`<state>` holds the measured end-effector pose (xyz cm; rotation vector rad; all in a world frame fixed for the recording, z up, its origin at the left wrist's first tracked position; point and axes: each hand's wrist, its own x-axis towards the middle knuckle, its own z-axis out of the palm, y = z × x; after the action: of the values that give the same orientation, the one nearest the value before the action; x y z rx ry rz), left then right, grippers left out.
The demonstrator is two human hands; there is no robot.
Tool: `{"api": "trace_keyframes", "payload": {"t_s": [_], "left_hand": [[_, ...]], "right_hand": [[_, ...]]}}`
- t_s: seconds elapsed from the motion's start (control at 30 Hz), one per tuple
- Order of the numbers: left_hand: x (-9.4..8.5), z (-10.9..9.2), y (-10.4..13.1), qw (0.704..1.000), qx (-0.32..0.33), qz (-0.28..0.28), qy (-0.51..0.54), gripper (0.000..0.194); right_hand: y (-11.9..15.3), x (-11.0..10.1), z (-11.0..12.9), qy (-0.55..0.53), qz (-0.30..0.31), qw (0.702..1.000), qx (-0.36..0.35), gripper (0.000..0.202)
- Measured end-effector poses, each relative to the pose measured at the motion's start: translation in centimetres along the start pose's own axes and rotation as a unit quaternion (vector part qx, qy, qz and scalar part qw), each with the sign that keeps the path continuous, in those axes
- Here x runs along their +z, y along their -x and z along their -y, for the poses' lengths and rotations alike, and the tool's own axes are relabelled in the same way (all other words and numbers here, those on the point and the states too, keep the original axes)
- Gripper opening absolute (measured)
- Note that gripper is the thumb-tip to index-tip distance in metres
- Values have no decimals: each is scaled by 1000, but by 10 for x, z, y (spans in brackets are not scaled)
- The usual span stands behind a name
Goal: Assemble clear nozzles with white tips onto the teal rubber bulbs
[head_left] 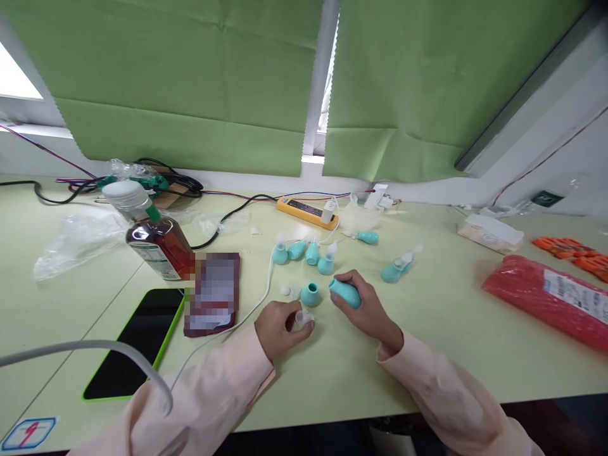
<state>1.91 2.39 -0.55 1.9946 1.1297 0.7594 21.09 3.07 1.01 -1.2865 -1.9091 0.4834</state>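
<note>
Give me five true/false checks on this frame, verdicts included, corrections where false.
1. The right hand holds a teal bulb. True.
2. The left hand holds an orange packet. False: it holds a small translucent piece.
3. A white plug sits in the yellow power strip. True.
4. The green-edged phone lies to the right of both hands. False: it lies to their left.
5. A red plastic package lies at the right side of the table. True.

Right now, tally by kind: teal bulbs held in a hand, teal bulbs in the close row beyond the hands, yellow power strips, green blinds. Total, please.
Held bulb: 1
Row bulbs: 4
Power strip: 1
Blinds: 2
Total: 8
</note>
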Motion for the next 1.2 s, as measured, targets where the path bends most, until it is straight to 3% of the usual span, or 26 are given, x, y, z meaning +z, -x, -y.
{"api": "trace_keyframes", "payload": {"t_s": [0.1, 0.2, 0.27, 0.4, 0.57, 0.73, 0.97, 1.2], "left_hand": [[8, 7, 2, 962, 54, -29, -265, 17], [9, 10, 2, 934, 23, -7, -356, 20], [7, 8, 1, 924, 1, 0, -382, 21], [3, 6, -1, 916, -20, -7, -400, 25], [2, 6, 0, 918, -29, -20, -394, 31], [2, 5, -1, 913, -47, -27, -404, 31], [3, 9, -2, 912, -47, -24, -406, 29], [4, 12, -2, 913, -40, -20, -406, 28]], "right_hand": [[-6, 4, -14, 108, 8, 994, -15, 22], [-8, 11, -22, 133, 13, 990, -38, 22], [-7, 15, -23, 117, -21, 992, -46, 21], [-7, 18, -23, 36, -88, 995, -33, 26], [-8, 19, -27, -32, -27, 999, -11, 38], [-8, 20, -18, 55, 23, 995, -78, 50], [-14, 32, -12, 103, 62, 987, -104, 28], [-8, 18, -32, 129, 6, 988, -89, 20]]}}
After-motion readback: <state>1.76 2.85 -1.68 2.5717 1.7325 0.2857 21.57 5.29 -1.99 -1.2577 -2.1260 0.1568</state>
